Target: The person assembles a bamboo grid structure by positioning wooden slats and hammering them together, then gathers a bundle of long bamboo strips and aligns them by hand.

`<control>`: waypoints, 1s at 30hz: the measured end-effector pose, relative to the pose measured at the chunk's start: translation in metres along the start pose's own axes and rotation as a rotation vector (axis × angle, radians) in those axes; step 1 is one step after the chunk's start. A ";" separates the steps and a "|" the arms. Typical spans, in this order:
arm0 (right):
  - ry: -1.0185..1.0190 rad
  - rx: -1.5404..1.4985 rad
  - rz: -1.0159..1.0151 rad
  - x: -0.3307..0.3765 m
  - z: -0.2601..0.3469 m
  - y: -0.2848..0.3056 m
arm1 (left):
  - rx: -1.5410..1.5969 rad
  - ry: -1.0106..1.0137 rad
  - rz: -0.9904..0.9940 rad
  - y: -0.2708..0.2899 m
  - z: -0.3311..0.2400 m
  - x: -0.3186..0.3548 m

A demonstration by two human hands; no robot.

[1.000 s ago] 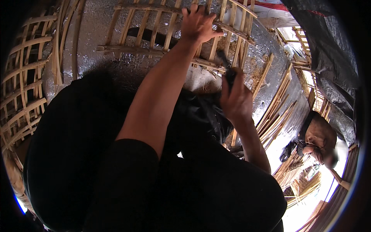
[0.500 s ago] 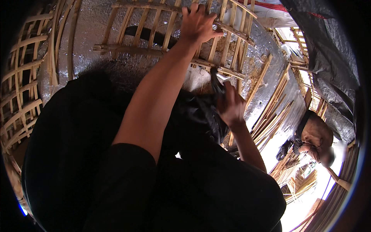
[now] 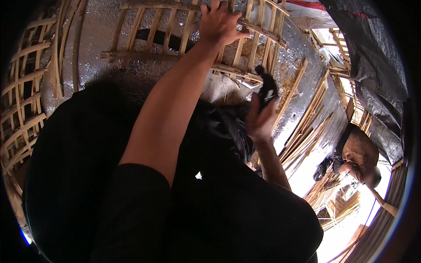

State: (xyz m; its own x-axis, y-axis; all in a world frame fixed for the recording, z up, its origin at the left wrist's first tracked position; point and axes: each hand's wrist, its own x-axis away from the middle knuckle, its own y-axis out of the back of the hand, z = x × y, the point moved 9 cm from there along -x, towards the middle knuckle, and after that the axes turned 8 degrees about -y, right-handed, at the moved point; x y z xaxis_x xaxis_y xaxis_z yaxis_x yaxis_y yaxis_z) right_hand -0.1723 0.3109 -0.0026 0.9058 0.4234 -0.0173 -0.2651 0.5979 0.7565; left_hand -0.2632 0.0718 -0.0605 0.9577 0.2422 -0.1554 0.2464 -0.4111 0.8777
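My left hand [image 3: 220, 24] rests with spread fingers on a bamboo lattice panel [image 3: 151, 55], which lies at the top of the view and is made of thin slats across thicker rails. Nearer to me, my right hand [image 3: 262, 119] holds a black hand tool [image 3: 268, 89] with a small rounded end, just off the panel's near rail. Motion and dark shade hide the tool's exact kind and part of the grip. Dark clothing over my knees fills the lower middle.
Another lattice [image 3: 26, 87] curves along the left edge beside long upright poles [image 3: 76, 44]. Split bamboo strips [image 3: 309, 131] lie to the right. Beyond them a person [image 3: 357, 151] bends low near more strips. Grey plastic sheeting [image 3: 377, 65] hangs at the upper right.
My right hand has lifted the black tool away from the panel's near rail, its rounded end now farther right. The left hand and the panel have shifted slightly left in view.
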 end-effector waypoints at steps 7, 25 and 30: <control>-0.232 -0.073 -0.069 -0.001 0.001 0.003 | 0.017 0.049 0.077 -0.013 0.009 0.006; -0.004 0.519 0.468 0.017 -0.008 -0.054 | -0.065 0.045 0.116 -0.011 -0.001 0.000; -0.022 0.533 0.416 0.010 -0.021 -0.063 | -0.059 -0.006 -0.001 -0.006 0.001 -0.004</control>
State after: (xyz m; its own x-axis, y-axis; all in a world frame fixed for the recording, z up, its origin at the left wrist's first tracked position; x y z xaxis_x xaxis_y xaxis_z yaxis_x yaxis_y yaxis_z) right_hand -0.1533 0.2917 -0.0645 0.7714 0.5284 0.3545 -0.3989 -0.0323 0.9164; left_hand -0.2685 0.0728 -0.0656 0.9584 0.2370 -0.1592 0.2385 -0.3578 0.9028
